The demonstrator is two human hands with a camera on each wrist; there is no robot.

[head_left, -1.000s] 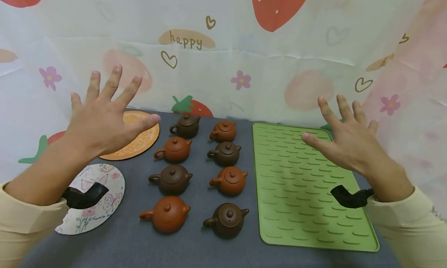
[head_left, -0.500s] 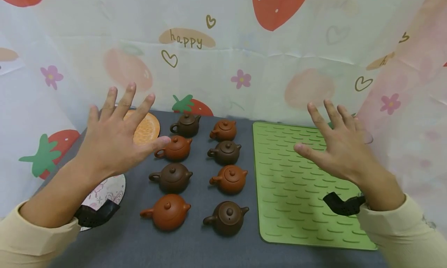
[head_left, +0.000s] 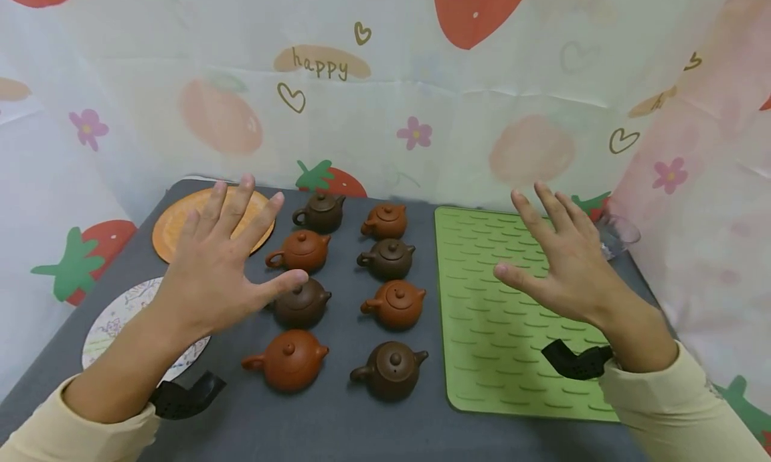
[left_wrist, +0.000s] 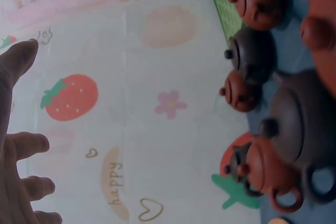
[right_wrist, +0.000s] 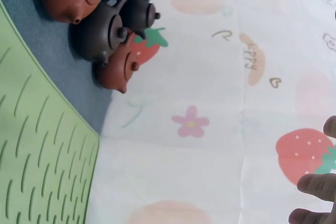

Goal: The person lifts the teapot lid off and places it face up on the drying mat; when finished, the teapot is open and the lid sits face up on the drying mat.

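Note:
My left hand [head_left: 219,274] hovers with spread fingers over the left side of the table, holding nothing. Its thumb overlaps a dark brown teapot [head_left: 301,304] in the head view. Over the green ridged mat [head_left: 482,355] hovers my right hand [head_left: 566,268], fingers spread, also with nothing in it. Between the hands stand two columns of small clay teapots, reddish-brown and dark brown alternating. Nearest me are a reddish-brown teapot [head_left: 289,360] and a dark brown teapot [head_left: 394,371]. The left wrist view shows a thumb [left_wrist: 23,59] and fingertips, apart from the teapots.
An orange round mat [head_left: 175,221] lies at the back left, a white patterned round mat [head_left: 114,318] in front of it. A clear container [head_left: 620,234] stands behind my right hand, partly hidden. A printed curtain [head_left: 343,127] hangs behind the table.
Both hands have come lower and closer to me, the left one also moving right and the right one left. The teapots have stayed in place.

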